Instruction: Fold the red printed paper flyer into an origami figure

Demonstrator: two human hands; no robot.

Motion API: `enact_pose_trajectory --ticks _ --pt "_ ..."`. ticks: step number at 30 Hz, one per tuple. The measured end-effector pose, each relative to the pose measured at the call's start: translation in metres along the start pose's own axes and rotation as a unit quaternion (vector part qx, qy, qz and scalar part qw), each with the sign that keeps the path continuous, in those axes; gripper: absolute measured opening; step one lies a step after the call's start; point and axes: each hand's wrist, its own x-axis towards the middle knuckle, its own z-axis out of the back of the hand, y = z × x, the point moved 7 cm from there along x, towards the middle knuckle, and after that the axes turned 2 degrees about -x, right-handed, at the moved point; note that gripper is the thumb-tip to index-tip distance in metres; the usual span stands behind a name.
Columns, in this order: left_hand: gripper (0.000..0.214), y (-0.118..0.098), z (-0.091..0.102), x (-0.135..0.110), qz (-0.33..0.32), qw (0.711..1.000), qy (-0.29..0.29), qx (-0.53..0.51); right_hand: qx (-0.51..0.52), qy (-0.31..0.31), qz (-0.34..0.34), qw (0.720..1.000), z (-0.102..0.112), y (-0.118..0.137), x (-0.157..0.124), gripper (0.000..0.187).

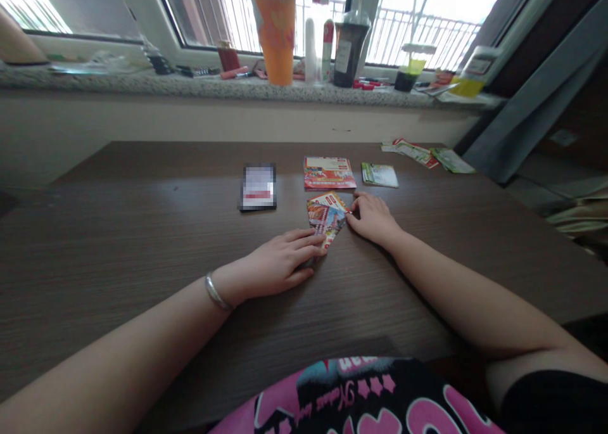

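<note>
Several colourful printed leaflets (327, 215) lie overlapping in a loose fan on the brown table in front of me. My left hand (285, 260), with a silver bangle at the wrist, rests palm down, its fingers stretched over the lower left part of the fan. At the right edge of the leaflets, my right hand (373, 218) lies low on the table, thumb and forefinger apart, the thumb touching a corner. Just behind the fan is a flat red and yellow flyer (329, 173). A small green and white stack of cards (380, 175) sits behind my right hand.
A blurred-out phone-like rectangle (258, 187) lies left of the flyer. More red and green leaflets (415, 152) are at the table's far right. Along the granite windowsill (190, 85) stand a tall orange cup (278, 35), a dark cup (349, 51) and several bottles.
</note>
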Motion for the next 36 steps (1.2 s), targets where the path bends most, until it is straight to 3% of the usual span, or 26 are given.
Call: enact_pose_trajectory --ticks 12,22,26,29,36 --pt "0.040 0.001 0.002 -0.001 -0.022 1.000 -0.010 -0.011 0.001 -0.029 0.014 0.999 -0.002 -0.009 0.008 0.009" --pt "0.042 0.001 0.002 -0.002 -0.023 1.000 -0.014 0.003 0.100 -0.051 0.044 0.993 0.001 -0.001 0.004 0.020" --pt "0.046 -0.001 0.005 -0.002 -0.006 1.000 -0.012 0.028 0.122 -0.043 0.140 0.982 0.005 0.027 -0.010 0.045" --pt "0.047 -0.003 0.008 -0.002 0.005 0.999 -0.025 0.037 0.084 0.019 0.217 0.972 0.000 0.047 -0.020 0.076" --pt "0.044 -0.004 0.008 0.000 0.008 0.999 -0.038 0.036 0.060 0.067 0.157 0.983 -0.011 0.044 -0.017 0.091"
